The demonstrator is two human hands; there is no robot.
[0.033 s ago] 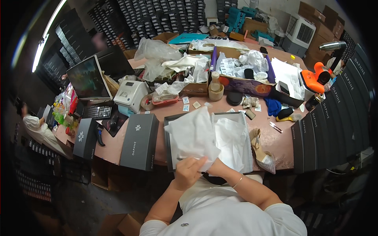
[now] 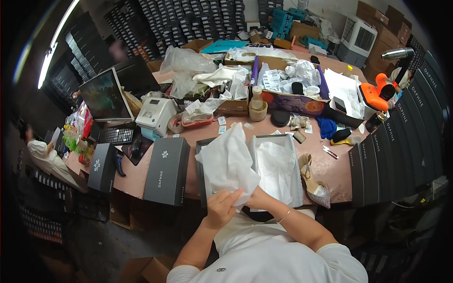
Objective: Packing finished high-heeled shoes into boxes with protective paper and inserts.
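Note:
A sheet of white tissue paper (image 2: 225,162) is raised and creased over the left part of an open dark grey shoebox (image 2: 201,188). My left hand (image 2: 222,207) is closed, pinching the sheet's near edge. Close beside it, my right hand (image 2: 257,199) reaches in at the paper's lower right corner; its fingers are hidden by the sheet. I cannot tell whether anything lies under it. More white tissue paper (image 2: 276,165) lines the box's right part. Just right of the box stands a high-heeled shoe (image 2: 310,179) with a glittery silver pointed toe and a beige strap.
Closed dark grey shoeboxes (image 2: 165,170) stand to the left; a tall stack of them (image 2: 401,151) rises at the right. Beyond lie a label printer (image 2: 155,114), a glue bottle (image 2: 257,106), small scissors (image 2: 329,152), a brush (image 2: 349,140) and cartons with crumpled paper (image 2: 302,103).
The raised tissue paper has shifted slightly left at its top and spread flatter, covering a small beige block on the table. Both hands stay almost in place.

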